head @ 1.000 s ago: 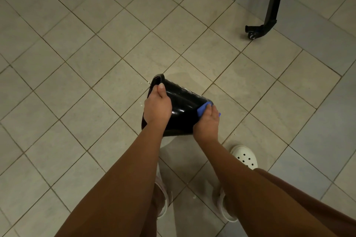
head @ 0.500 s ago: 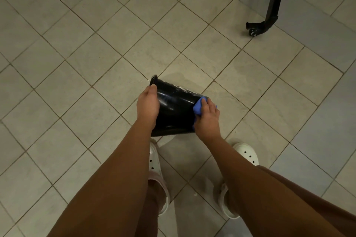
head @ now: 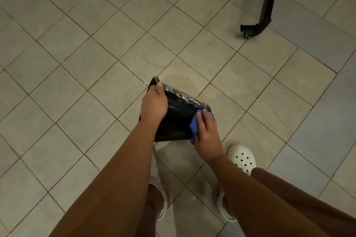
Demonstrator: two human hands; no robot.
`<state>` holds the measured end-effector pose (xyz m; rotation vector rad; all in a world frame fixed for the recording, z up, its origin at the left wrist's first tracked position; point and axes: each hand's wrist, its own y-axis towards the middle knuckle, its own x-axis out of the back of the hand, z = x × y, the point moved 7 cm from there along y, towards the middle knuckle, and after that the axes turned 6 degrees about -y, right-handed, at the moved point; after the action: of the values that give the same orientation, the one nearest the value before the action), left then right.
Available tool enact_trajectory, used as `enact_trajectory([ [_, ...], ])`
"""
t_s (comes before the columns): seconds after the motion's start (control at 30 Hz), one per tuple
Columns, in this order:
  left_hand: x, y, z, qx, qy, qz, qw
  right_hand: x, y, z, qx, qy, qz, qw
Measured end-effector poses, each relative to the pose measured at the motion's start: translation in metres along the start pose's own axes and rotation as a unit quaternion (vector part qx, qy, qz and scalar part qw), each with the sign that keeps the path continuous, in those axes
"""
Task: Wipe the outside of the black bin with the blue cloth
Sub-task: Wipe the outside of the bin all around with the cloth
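Note:
The black bin (head: 179, 115) is held on its side above the tiled floor, its open rim to the left and its base to the right. White smears streak its upper wall. My left hand (head: 154, 102) grips the rim, thumb over the edge. My right hand (head: 207, 134) presses the blue cloth (head: 195, 125) against the bin's wall near the base, fingers laid over the cloth. Most of the cloth is hidden under that hand.
A black stand leg with a caster (head: 256, 28) stands on the floor at the upper right. My feet in white clogs (head: 242, 157) are below the bin. A damp patch (head: 194, 82) marks the tiles behind the bin.
My right hand has slid the cloth down the bin's wall towards me. The bin has turned a little in my left hand's grip.

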<state>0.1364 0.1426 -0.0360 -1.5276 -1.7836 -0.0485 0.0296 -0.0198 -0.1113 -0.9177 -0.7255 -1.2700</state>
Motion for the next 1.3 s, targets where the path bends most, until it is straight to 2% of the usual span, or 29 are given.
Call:
enact_trajectory([
  [0.1, 0.002, -0.002, -0.001, -0.03, 0.001, -0.026, 0.999, 0.003, 0.006, 0.003, 0.023, -0.001, -0.009, 1.0],
  [0.23, 0.012, -0.002, 0.009, -0.02, -0.04, -0.052, 0.998, 0.006, 0.019, 0.005, 0.035, 0.03, -0.009, 0.999],
  [0.4, 0.016, -0.004, 0.018, -0.019, -0.04, -0.068, 0.997, 0.004, 0.021, -0.01, -0.071, 0.083, -0.012, 0.994],
  [0.53, 0.018, -0.002, 0.017, -0.01, -0.035, -0.069, 0.997, -0.003, 0.01, 0.015, -0.008, 0.017, -0.022, 1.0],
  [0.67, 0.018, -0.003, 0.017, -0.012, -0.044, -0.062, 0.997, 0.005, 0.028, 0.032, 0.031, 0.051, -0.011, 0.998],
  [0.8, 0.017, -0.005, 0.017, -0.026, -0.027, -0.069, 0.997, 0.015, 0.04, 0.009, -0.064, 0.114, 0.006, 0.991],
  [0.93, 0.015, -0.005, 0.014, -0.034, -0.002, -0.074, 0.997, 0.01, 0.03, -0.009, -0.169, 0.103, 0.029, 0.98],
  [1.13, 0.011, -0.006, 0.008, -0.05, 0.005, -0.063, 0.997, 0.012, 0.029, 0.025, -0.091, 0.072, -0.021, 0.993],
  [1.23, 0.012, -0.007, 0.007, -0.052, -0.002, -0.062, 0.997, 0.025, 0.041, 0.025, -0.054, 0.102, 0.004, 0.993],
  [1.3, 0.013, -0.008, 0.009, -0.057, 0.007, -0.066, 0.996, 0.022, 0.044, 0.013, -0.098, 0.126, 0.04, 0.986],
])
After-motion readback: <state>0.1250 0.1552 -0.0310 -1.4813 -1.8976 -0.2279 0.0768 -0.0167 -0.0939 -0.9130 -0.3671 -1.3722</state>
